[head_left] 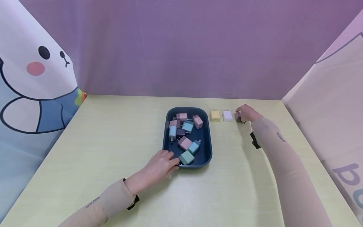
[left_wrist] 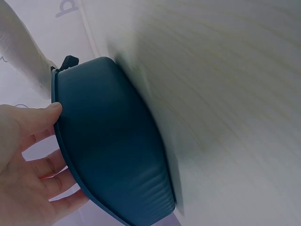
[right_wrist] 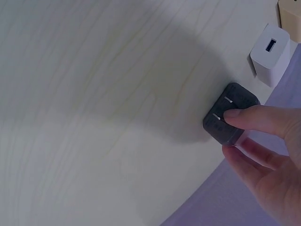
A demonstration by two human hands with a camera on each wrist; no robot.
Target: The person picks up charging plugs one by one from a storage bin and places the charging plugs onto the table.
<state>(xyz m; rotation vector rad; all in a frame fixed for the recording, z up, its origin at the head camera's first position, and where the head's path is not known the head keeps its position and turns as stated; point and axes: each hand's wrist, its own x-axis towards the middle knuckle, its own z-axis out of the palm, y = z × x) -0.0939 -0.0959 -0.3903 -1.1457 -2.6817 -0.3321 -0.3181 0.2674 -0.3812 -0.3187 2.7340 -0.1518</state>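
Dressed in long, plain sleeves of pinkish beige, softly creased just behind the left cuff. Marked on the left sleeve with small dark lettering near that cuff — too blurred to read — and similarly on the right sleeve, well to its right. Fitted with a black strap jutting from beneath the same cuff, plus a matching black band up and to its right.

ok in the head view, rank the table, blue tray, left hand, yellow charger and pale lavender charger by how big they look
1. Table
2. Blue tray
3. Left hand
4. Yellow charger and pale lavender charger: they look about alike, so unranked
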